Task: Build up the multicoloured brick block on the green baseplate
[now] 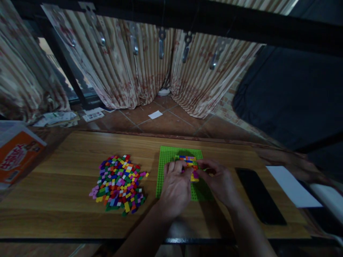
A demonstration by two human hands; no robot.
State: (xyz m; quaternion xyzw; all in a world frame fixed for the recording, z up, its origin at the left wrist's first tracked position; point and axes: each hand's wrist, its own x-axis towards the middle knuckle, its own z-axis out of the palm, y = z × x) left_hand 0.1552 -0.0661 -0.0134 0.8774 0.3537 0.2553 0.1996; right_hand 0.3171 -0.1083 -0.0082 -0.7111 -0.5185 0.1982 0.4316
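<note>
A green studded baseplate (166, 153) lies on the wooden table. On it sits a block of small multicoloured building bricks (189, 161), in rows of blue, orange, yellow and pink. My left hand (175, 184) rests over the near left side of this block, fingers bent and closed against the bricks. From the right, my right hand (218, 178) grips at the block's edge with thumb and index finger. Any single brick between the fingertips is too small to make out. Part of the block is hidden under my left hand.
A loose pile of coloured bricks (118, 184) spreads on the table (61, 178) left of the baseplate. To the right lie a black flat object (259, 196) and a white sheet (293, 185). An orange and white box (20, 153) stands at the far left.
</note>
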